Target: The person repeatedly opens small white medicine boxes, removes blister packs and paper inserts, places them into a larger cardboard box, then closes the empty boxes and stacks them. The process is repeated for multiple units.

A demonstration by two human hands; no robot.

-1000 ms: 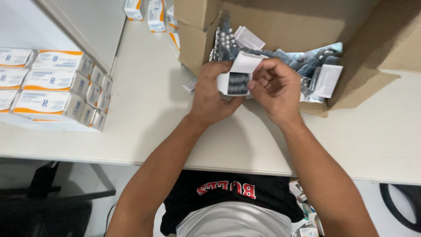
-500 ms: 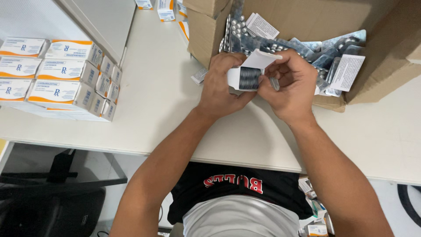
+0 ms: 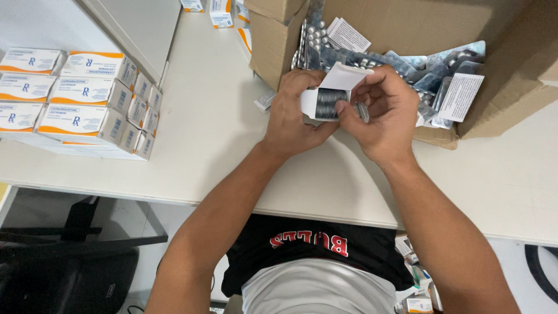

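White-and-orange cartons (image 3: 75, 102) are stacked at the tabletop's (image 3: 197, 151) left edge. More cartons (image 3: 218, 11) are seen beyond. A black chair (image 3: 64, 267) is seen below.

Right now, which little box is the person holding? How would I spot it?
Find the big brown cardboard box full of silver pill strips at the top of the white table. Just in front of it, the left hand and right hand meet around a small white carton. Unlike the closed orange-striped boxes stacked at left, its end is open, showing strips packed inside.
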